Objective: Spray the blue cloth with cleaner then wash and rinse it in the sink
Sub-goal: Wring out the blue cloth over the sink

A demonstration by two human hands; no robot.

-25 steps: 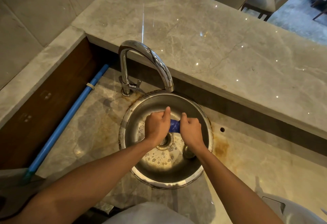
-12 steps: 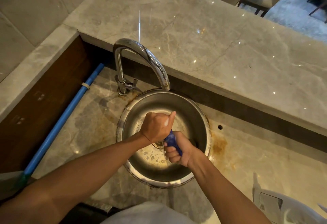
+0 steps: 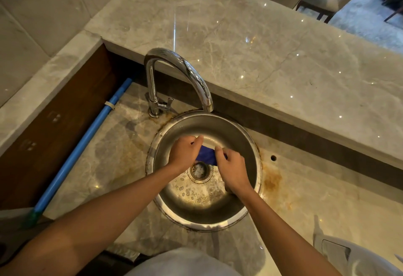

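The blue cloth [image 3: 206, 156] is bunched into a short roll and held above the drain [image 3: 199, 170] of the round steel sink [image 3: 244, 216]. My left hand [image 3: 185, 150] grips its left end and my right hand [image 3: 232, 170] grips its right end, so only the middle strip of cloth shows. The chrome faucet [image 3: 181, 68] arches over the sink's far rim; no water stream is visible from its spout. Foam and droplets lie on the sink floor around the drain.
A raised marble counter [image 3: 272, 53] runs behind the sink. A blue pipe [image 3: 87, 142] lies along the left wall. A white plastic object [image 3: 349, 256] sits at the lower right. Rust stains mark the lower counter by the sink's right rim.
Half a second ago my hands were twisted over each other wringing the cloth; now they sit side by side again with the cloth stretched between them.
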